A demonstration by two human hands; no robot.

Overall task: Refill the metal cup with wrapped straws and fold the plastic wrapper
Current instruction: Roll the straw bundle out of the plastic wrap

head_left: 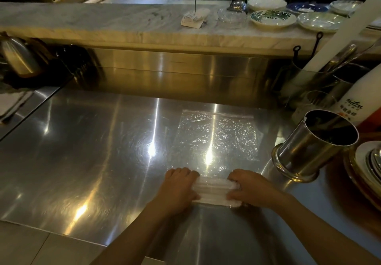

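Observation:
A clear plastic wrapper [216,136] lies flat on the steel counter [92,151]. Its near end is rolled or folded into a whitish band [214,190]. My left hand [179,184] grips the band's left end and my right hand [249,186] grips its right end. The metal cup [315,143] stands to the right on a round brass-coloured base, tilted in this wide view. Its inside is dark, and I cannot tell what it holds.
A white bottle [358,99] and metal containers with utensils [329,74] stand behind the cup. Stacked plates [369,165] sit at the right edge. A kettle [18,56] is far left. Bowls and plates [272,17] line the marble ledge above.

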